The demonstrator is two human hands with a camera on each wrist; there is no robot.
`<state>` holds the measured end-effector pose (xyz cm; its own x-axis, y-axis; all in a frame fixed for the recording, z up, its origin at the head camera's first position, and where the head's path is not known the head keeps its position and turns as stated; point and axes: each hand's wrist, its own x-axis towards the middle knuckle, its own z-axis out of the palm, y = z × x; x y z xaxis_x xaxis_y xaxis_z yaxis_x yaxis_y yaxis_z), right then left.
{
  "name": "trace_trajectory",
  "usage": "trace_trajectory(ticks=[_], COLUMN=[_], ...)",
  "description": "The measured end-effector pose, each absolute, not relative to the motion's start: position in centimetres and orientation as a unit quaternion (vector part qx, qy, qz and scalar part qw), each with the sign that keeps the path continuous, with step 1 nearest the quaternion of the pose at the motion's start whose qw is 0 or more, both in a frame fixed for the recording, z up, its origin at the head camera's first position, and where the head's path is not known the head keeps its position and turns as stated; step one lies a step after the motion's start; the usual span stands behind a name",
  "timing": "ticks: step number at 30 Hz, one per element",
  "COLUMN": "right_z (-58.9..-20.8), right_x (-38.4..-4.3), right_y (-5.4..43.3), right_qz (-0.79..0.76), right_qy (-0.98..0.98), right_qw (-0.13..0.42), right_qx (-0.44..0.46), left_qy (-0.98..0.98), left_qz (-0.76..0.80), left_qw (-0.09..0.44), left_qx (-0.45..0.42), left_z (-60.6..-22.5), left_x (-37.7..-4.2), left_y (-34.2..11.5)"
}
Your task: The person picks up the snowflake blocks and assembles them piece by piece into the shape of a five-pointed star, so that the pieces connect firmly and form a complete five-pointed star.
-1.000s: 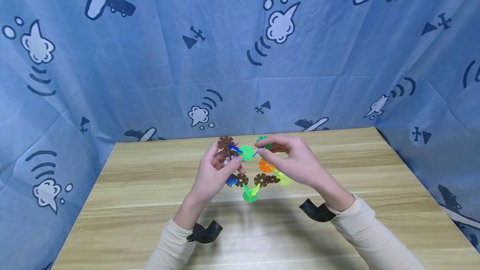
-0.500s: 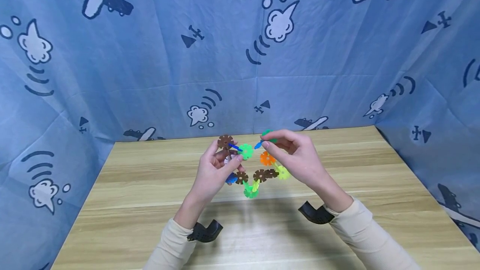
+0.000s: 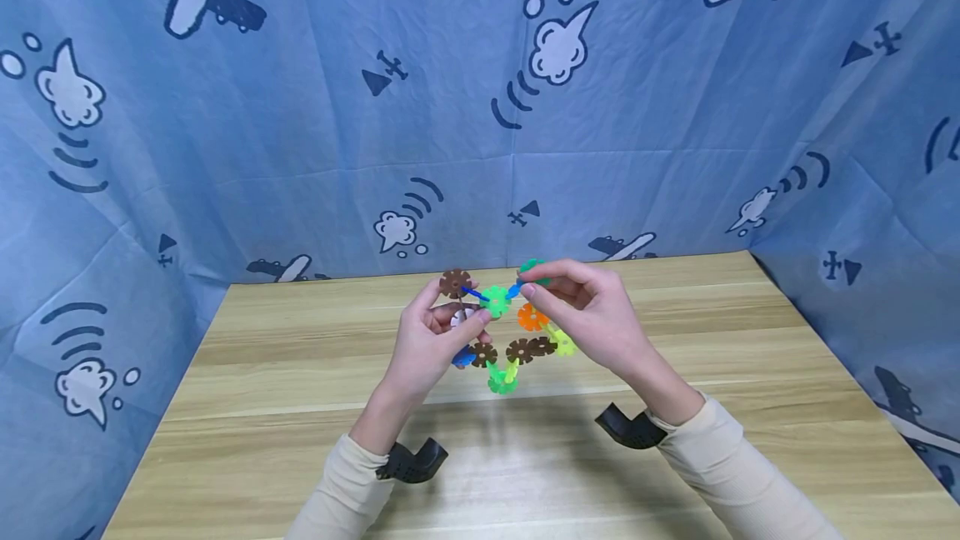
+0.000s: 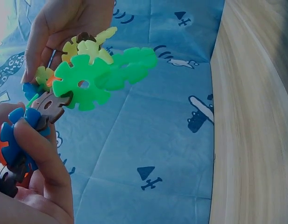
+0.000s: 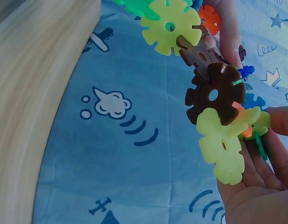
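A loop of notched plastic snowflake discs hangs between both hands above the table. My left hand (image 3: 427,344) grips its left side, near a brown disc (image 3: 455,282) and a white disc partly hidden by the fingers. A dark blue disc, seen edge-on, joins the brown one to a light green disc (image 3: 495,302). Thumb and fingertips of my right hand (image 3: 600,311) pinch a lighter blue disc (image 3: 513,290), whose edge meets the light green disc; whether they interlock I cannot tell. An orange disc (image 3: 532,317) and a yellow disc (image 3: 564,343) hang below the right hand.
Brown discs (image 3: 521,352) and a green disc (image 3: 502,382) form the loop's bottom. Beneath lies a wood-grain table (image 3: 300,407). A blue curtain (image 3: 450,123) printed with planes surrounds its back and sides. Black mounts (image 3: 632,427) sit on both wrists.
The right hand first drew up and right, leaving the blue disc apart from the light green one. Now they touch, the left hand having shifted slightly right. The lower loop rose a little.
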<state>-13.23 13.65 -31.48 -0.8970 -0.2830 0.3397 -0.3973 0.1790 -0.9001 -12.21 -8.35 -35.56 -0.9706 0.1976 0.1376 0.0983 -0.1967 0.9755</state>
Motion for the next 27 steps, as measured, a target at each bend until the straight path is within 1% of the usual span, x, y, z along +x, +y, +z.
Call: trace_trajectory(ticks=[10, 15, 21, 27], right_z=[-31.7, -31.9, -32.5, -32.9], right_x=[-13.2, -13.3, -13.3, -13.6], right_y=[13.6, 13.7, 14.1, 14.7], right_qz=[0.602, 0.614, 0.602, 0.617], right_qy=[-0.772, -0.768, -0.785, -0.779], right_qw=[0.061, 0.047, 0.021, 0.036], right_qx=[0.196, 0.177, 0.145, 0.104], left_qy=[0.619, 0.621, 0.635, 0.673], left_qz=[0.777, 0.775, 0.762, 0.721], left_qw=[0.042, 0.048, 0.075, 0.112], left_qx=[0.109, 0.106, 0.103, 0.117], left_z=[-35.6, -35.6, -35.8, -35.6], left_x=[-12.6, -12.7, -13.1, -13.7], left_y=[-8.0, -7.9, -7.9, -8.5])
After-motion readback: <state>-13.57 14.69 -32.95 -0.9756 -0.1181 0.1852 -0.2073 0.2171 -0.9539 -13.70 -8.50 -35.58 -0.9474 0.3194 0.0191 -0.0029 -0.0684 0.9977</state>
